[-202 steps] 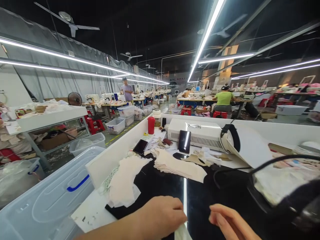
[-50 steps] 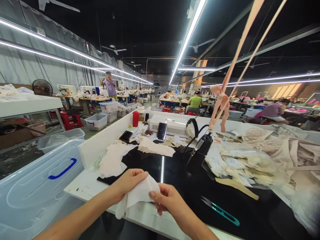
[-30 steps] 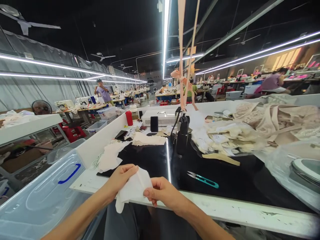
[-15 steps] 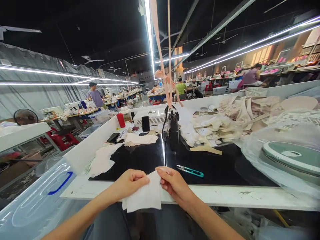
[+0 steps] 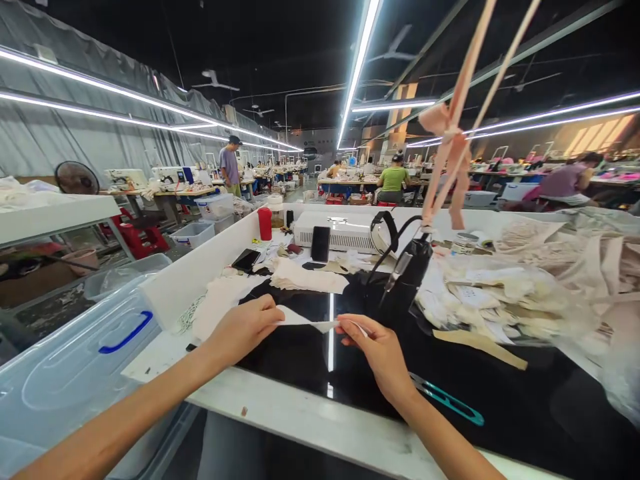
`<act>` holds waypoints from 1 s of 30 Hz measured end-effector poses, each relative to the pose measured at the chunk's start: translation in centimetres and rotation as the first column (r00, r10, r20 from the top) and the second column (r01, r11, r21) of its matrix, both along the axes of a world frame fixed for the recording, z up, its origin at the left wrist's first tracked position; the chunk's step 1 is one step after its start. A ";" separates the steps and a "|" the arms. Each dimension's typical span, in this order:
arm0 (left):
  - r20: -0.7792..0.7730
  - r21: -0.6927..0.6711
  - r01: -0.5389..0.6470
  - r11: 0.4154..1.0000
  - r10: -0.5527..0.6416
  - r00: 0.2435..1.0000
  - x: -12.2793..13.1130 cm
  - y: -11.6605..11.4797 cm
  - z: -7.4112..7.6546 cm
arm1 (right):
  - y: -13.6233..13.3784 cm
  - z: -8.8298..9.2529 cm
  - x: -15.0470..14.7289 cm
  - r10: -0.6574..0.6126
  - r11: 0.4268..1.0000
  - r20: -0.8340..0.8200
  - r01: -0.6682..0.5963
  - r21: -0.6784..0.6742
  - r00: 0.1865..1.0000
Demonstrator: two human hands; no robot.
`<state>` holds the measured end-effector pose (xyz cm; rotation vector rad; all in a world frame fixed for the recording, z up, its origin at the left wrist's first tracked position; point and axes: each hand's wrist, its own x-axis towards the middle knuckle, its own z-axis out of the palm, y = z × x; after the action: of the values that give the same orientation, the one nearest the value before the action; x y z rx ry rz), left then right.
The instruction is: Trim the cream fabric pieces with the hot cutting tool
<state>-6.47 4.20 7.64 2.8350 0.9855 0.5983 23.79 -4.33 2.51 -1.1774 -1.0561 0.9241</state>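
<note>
A white piece of fabric (image 5: 295, 316) is stretched between my two hands above the black work surface (image 5: 295, 360), seen nearly edge-on with a slight twist. My left hand (image 5: 253, 323) pinches its left end, thumb and fingers closed. At the other end, my right hand (image 5: 373, 343) grips it between thumb and fingertips. Teal thread snips (image 5: 457, 403) lie on the surface beside my right forearm, partly covered by it. Beyond my hands rest stacked pale fabric pieces (image 5: 307, 277), and more white fabric (image 5: 220, 300) lies behind my left hand.
A black hand-held machine (image 5: 413, 267) hangs tilted from pink straps. Scrap piles (image 5: 485, 297) fill the right side. A phone (image 5: 321, 244), a white box (image 5: 345, 223) and a red object (image 5: 265, 224) stand at the back. A lidded clear bin (image 5: 80, 380) is at left; people work farther off.
Both hands have lifted the fabric from the table's front edge and stretched it between them, turned edge-on. The view has swung left; the hanging machine now appears farther right and tilted.
</note>
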 end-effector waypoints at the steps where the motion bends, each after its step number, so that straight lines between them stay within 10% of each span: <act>1: -0.025 -0.010 0.026 1.000 -0.026 0.999 -0.4 -0.2 -0.2 | -0.1 -0.1 0.1 0.028 1.000 0.057 -0.028 0.001 0.998; 9: -0.082 -0.206 0.128 0.970 -0.148 0.986 0.1 -2.2 -3.1 | -3.3 -3.7 0.6 0.266 0.951 0.520 -0.308 -0.006 0.811; 17: -0.020 -0.097 0.168 0.981 -0.170 0.985 6.8 -2.5 -5.6 | -5.2 -3.3 1.4 -0.038 0.835 0.840 -0.445 0.324 0.542; 21: -0.041 -0.047 0.200 0.979 -0.201 0.979 7.6 -3.9 -6.7 | -6.8 -2.0 4.5 -0.297 0.826 0.761 -0.244 0.507 0.577; 26: -0.037 0.028 0.261 0.965 -0.259 0.965 8.0 -4.2 -7.4 | -5.7 0.6 8.7 -0.599 0.779 0.320 0.442 0.446 0.734; 30: -0.054 0.028 0.311 0.950 -0.309 0.950 8.7 -3.9 -7.5 | -2.6 3.6 8.8 -0.511 0.823 0.124 0.443 0.355 0.850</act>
<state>2.22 0.32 0.14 2.9604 0.5187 0.5172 32.63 -6.97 6.08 -1.2091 -0.9641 0.2195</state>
